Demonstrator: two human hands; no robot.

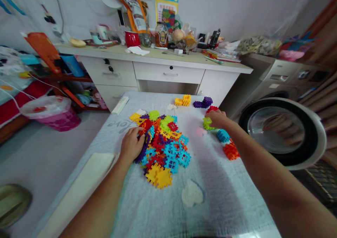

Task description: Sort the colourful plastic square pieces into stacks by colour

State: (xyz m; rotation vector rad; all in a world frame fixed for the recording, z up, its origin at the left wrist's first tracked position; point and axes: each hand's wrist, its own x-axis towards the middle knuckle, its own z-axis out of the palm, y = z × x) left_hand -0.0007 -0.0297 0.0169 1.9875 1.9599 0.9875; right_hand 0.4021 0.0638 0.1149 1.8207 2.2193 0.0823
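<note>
A heap of colourful interlocking plastic tiles (163,145) lies in the middle of a grey cloth-covered table (216,195). My left hand (131,145) rests on the heap's left edge, fingers curled among purple and orange tiles. My right hand (218,119) reaches to the far right side, closed over a green tile (206,123) beside a red tile (212,108). Near my right forearm lie a blue cluster (223,135) and an orange cluster (231,150). Further back sit a yellow-orange cluster (183,100) and a purple cluster (203,102).
A white desk (168,72) crowded with jars, cups and papers stands behind the table. At the right, a washing machine has its round door (281,130) open. A pink bin (54,113) sits on the floor at left. A cream board (84,181) lies along the table's left edge.
</note>
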